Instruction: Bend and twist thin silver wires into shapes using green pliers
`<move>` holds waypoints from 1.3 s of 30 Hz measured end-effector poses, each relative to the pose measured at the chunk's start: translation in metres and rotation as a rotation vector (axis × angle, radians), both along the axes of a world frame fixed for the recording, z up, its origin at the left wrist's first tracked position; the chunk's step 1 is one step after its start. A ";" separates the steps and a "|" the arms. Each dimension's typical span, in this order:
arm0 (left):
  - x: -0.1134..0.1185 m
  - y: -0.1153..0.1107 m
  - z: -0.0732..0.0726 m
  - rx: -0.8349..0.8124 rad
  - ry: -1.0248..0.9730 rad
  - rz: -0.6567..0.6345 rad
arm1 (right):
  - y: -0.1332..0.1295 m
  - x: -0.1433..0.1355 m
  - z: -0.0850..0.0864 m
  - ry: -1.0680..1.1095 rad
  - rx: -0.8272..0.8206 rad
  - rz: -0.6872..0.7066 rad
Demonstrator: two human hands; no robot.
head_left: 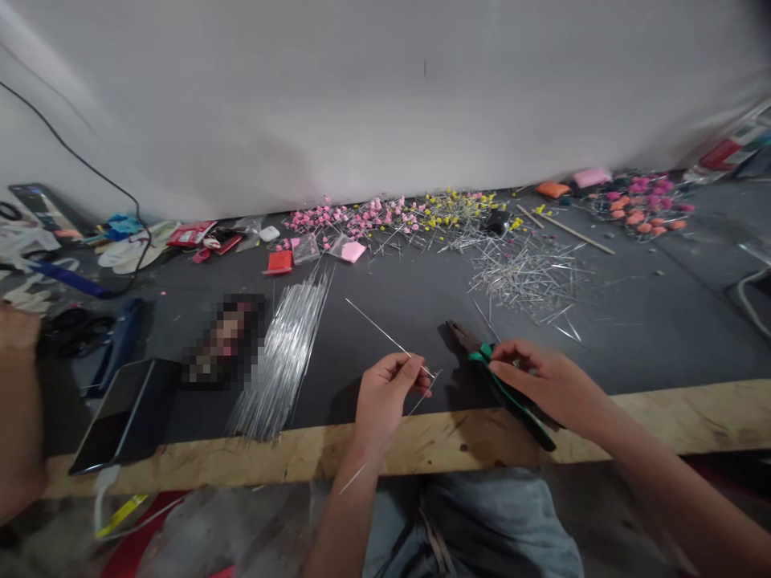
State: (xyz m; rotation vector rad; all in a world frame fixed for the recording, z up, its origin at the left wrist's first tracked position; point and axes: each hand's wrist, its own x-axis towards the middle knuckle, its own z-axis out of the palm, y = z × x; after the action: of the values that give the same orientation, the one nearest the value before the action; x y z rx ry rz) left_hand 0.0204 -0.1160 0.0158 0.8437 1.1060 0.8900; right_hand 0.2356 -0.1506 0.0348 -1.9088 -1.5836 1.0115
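Observation:
My left hand [391, 389] is closed in a pinch on a thin metal wire [377, 325]. One length of the wire points up and left, and a bent end shows below the fingertips. My right hand [536, 373], fingers curled, is on the green-handled pliers [491, 369] near their pivot. The jaws of the pliers point up and left, and part of the handles is hidden by the hand. To the left of my left hand lies a bundle of straight wires [283, 353].
Cut wire pieces [524, 273] are heaped behind the pliers. Pink-tipped wires [361, 217] and yellow-tipped wires [458, 210] line the wall. A phone [126, 413], blue stapler-like tool [114, 345] and scissors [78, 329] lie left. Another person's arm [18, 409] reaches in at the left edge.

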 end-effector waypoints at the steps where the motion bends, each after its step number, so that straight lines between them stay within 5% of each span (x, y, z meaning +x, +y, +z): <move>1: 0.000 0.000 0.001 -0.005 -0.008 0.009 | -0.002 0.004 -0.006 -0.092 0.063 0.001; 6: 0.002 0.000 0.008 -0.045 -0.083 0.028 | -0.012 0.011 -0.036 -0.296 0.156 0.053; 11: 0.001 0.000 0.014 -0.029 -0.103 0.034 | -0.014 0.004 -0.041 -0.308 0.150 0.108; 15: -0.001 0.000 0.021 0.031 -0.055 0.031 | -0.014 0.002 -0.025 -0.177 0.099 0.071; 23: -0.006 -0.007 0.037 0.250 0.195 0.038 | -0.047 -0.007 0.027 0.441 -0.385 -0.006; 28: -0.005 -0.012 0.041 0.395 0.326 -0.001 | -0.056 -0.020 0.043 0.477 -0.376 0.014; 39: -0.003 -0.016 0.037 0.526 0.442 -0.044 | -0.053 -0.031 0.048 0.424 -0.309 0.105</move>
State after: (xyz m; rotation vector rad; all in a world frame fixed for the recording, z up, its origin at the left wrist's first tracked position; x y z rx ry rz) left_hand 0.0170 -0.1320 0.0526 1.5496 1.2407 1.0016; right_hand 0.2044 -0.2038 0.0833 -1.6542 -1.3478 1.6609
